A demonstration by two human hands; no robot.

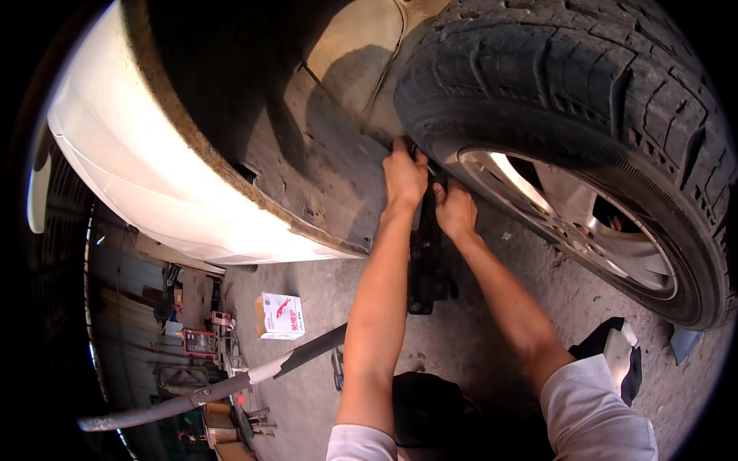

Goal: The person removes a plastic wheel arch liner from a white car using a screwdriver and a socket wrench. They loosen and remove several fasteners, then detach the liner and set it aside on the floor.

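Observation:
Both my arms reach into the gap between a wheel and the wheel-arch liner of a white car. My left hand [405,175] is closed at a dark part beside the tyre's inner edge; what its fingers grip is mostly hidden. Just to its right and a little nearer, my right hand [456,209] is curled beside the wheel, thumb raised, its fingertips partly out of sight. The tyre [538,115] has a chunky black tread, and its silver alloy rim [573,203] faces down and right. Below my hands stands a black metal device [425,276], like a jack.
The car's white bumper [154,177] curves along the left, with a dirty liner [315,169] inside it. A long worn pole [223,388] slants behind my left forearm. On the concrete floor sits a white and red box [280,316]. Tools and equipment [198,343] line the far wall.

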